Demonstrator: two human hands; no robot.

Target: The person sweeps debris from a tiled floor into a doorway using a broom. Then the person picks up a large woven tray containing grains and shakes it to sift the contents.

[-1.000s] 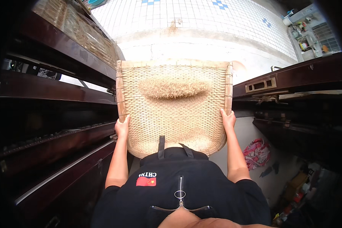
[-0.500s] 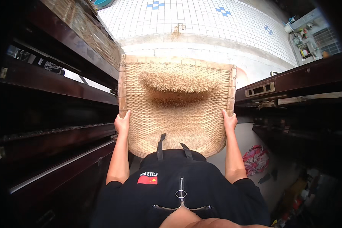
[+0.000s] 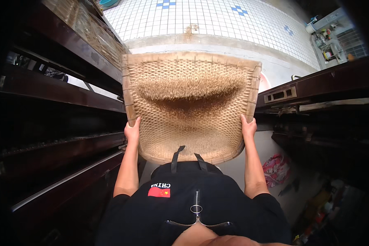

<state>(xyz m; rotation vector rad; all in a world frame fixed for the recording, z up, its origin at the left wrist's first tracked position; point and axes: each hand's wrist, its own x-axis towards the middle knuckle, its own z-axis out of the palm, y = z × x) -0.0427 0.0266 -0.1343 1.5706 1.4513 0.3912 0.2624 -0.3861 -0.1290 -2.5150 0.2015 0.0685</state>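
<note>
1. The woven winnowing basket [image 3: 190, 104] is held out in front of my chest, above the floor, its open flat edge on the far side and its rounded closed end nearest my body.
2. A band of light brown grain [image 3: 188, 84] lies across the far half of the basket, heaped from the left wall to the right wall; a thinner scatter covers the near half.
3. My left hand [image 3: 132, 130] is closed on the basket's left rim, near its lower corner, thumb over the edge.
4. My right hand [image 3: 248, 127] is clamped on the right rim at about the same height, fingers wrapped behind the wall.
5. Both forearms rise from the lower edge of the view, one on each side of the basket.
6. Just below the basket's near end is my black apron [image 3: 192, 201], with two straps, a zip pull and a small red patch.
7. To the left stand dark wooden shelves [image 3: 57, 102]; more woven trays [image 3: 90, 28] rest on the upper one.
8. To the right is another dark wooden frame [image 3: 315, 86].
9. Beyond the basket is a pale concrete step [image 3: 201, 41], then a white tiled floor [image 3: 217, 18] with small blue patterns.
10. A pink patterned bag [image 3: 276, 169] lies on the floor near right.
</note>
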